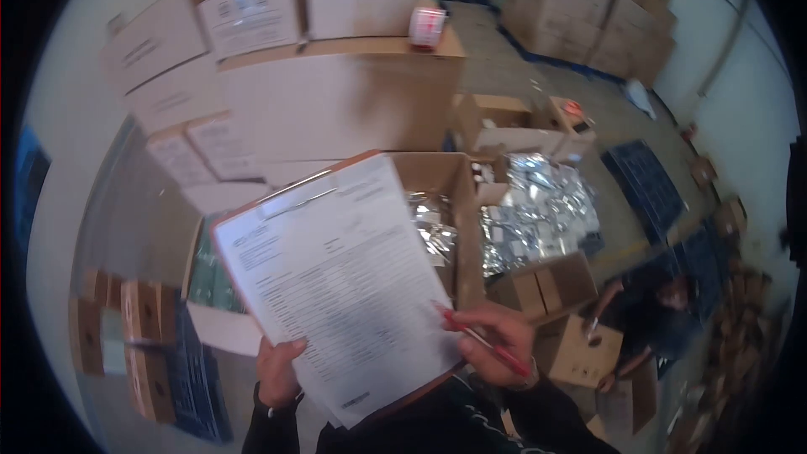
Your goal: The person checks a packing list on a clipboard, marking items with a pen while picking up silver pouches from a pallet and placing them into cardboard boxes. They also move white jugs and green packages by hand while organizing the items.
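Holding a red pen at the clipboard's right edge

In the head view, the clipboard (371,154) is tilting over open cartons, its long axis running from upper left to lower right, with printed sheets (336,286) lying on it. The left hand (277,374) is closing its grip on the clipboard's lower left edge, thumb resting over the paper. The right hand (502,332) is gripping the red pen (509,359) beside the clipboard's lower right edge. The pen is slanting from lower right to upper left, its far end pointing over the sheets; whether it is touching them, I cannot tell. The right hand is sitting nearer the sheets' right margin, the left hand nearer their left. Silvery packets (542,210) are lying right of the clipboard, and green items (210,273) are showing left of it. Farther right, another person (651,311) is handling a carton (584,353).
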Motion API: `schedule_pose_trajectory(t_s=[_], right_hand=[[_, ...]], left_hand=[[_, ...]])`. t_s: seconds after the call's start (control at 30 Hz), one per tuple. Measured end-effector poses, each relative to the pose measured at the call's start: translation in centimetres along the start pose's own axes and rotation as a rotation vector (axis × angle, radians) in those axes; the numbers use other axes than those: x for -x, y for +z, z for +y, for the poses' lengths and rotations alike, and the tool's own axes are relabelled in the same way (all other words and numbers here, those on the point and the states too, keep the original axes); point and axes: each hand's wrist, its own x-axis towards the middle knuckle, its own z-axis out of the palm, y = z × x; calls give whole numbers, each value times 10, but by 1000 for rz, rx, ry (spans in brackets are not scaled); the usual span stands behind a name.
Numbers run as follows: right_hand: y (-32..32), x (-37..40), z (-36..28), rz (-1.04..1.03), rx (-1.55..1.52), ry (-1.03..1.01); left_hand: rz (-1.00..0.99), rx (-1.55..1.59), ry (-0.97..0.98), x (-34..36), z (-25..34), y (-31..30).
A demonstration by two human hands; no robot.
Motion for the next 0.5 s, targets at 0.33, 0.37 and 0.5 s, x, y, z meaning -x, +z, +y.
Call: schedule_pose_trajectory(t_s=[0.33, 0.37, 0.5], right_hand=[[0, 11, 8, 79, 57, -124], [0, 12, 10, 89, 45, -121], [-6, 22, 12, 140, 51, -94]], left_hand=[[20, -146, -392, -27, -16, -49], [-81, -40, -441, -38, -18, -58], [-227, 70, -632, -75, -26, -88]])
